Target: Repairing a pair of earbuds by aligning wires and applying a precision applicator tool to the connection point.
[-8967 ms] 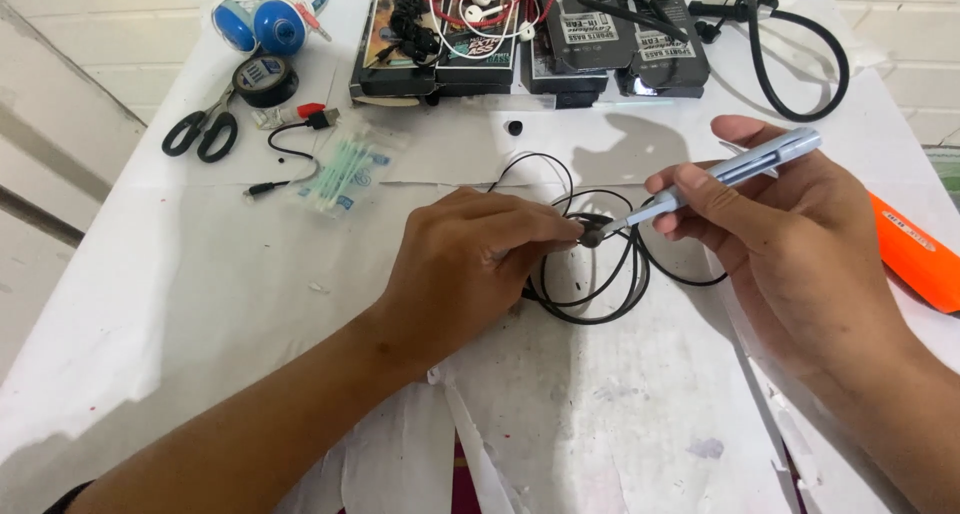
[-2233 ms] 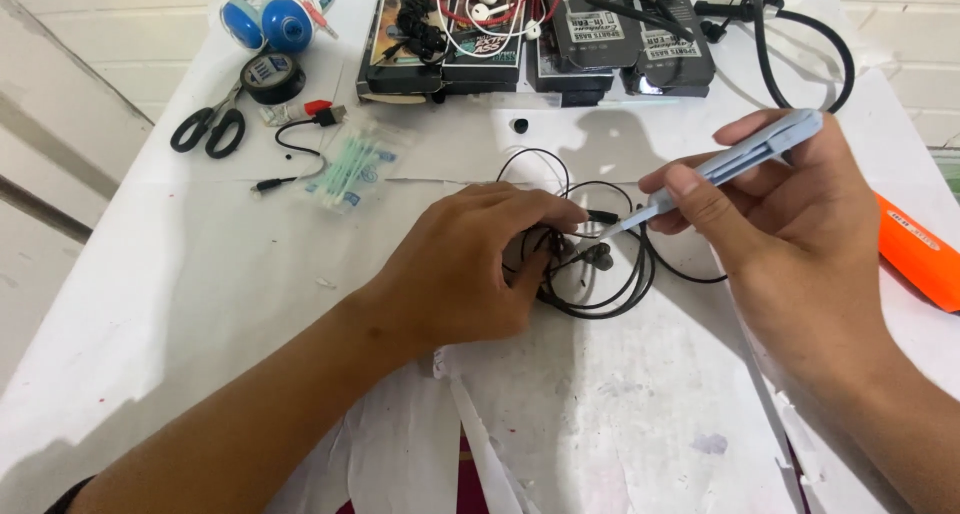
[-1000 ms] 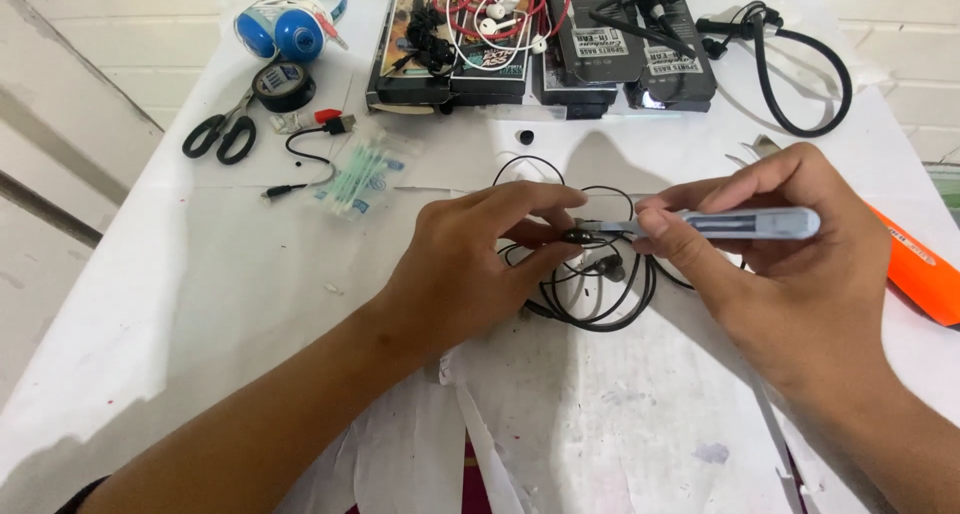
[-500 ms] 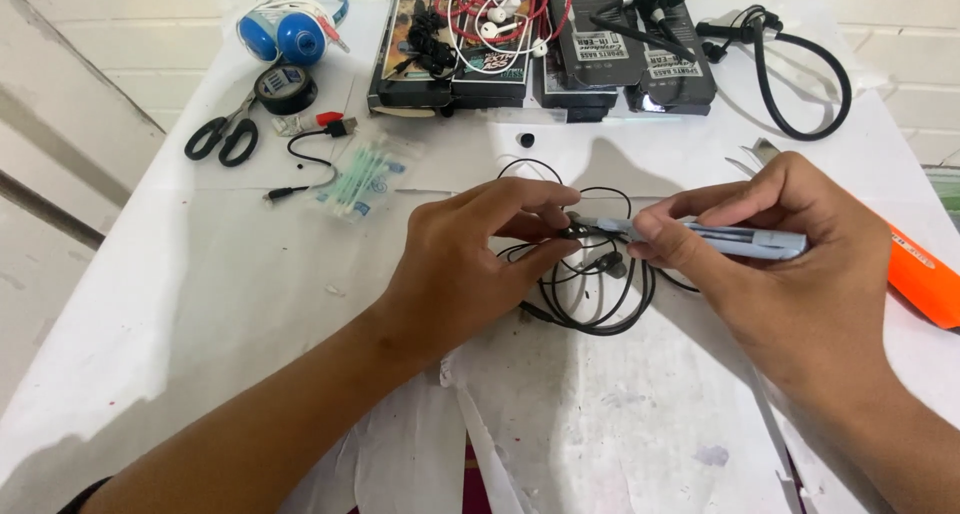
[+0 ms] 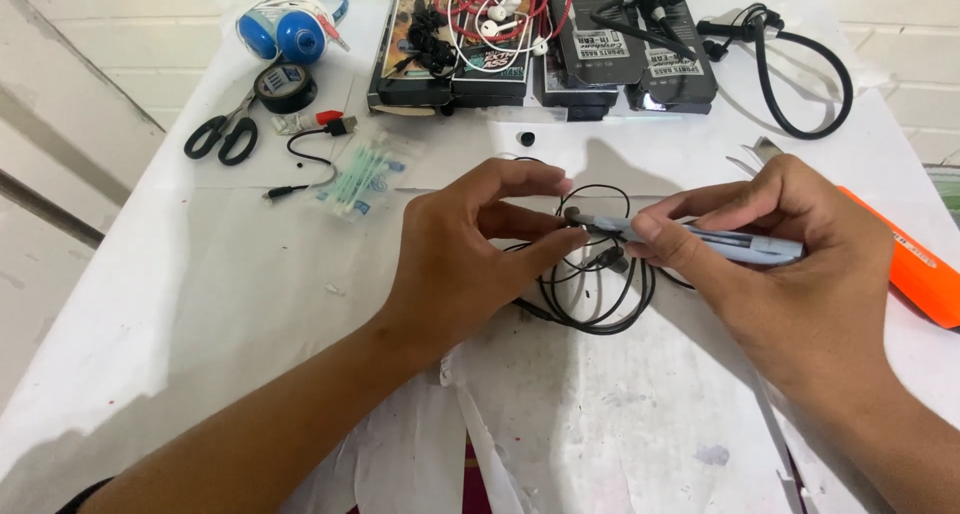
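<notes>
The left hand pinches a small dark end piece of the black earphone cable between thumb and forefinger, its grip closed on that piece just above the coiled loops. The right hand holds a pale blue pen-shaped tool, fingers clamped around its barrel. The tool lies nearly level, its long axis running left to right, with the tip pointing left and meeting the pinched piece right at the left fingertips. So the cable end sits directly left of the right hand's grip, in line with the tool, and the left hand is the nearer of the two to it. The rest of the cable lies in loose loops on the white surface, under and between both hands.

Compared with nine seconds ago, the tool has swung down: then it slanted up and to the right, its rear end raised; now it lies almost flat. The left hand has kept its pinch in much the same spot over the coil.

Farther off lie black scissors, a roll of black tape, a bag of cotton swabs, blue headphones, dark boxes with earphones, and an orange case at the right edge.
</notes>
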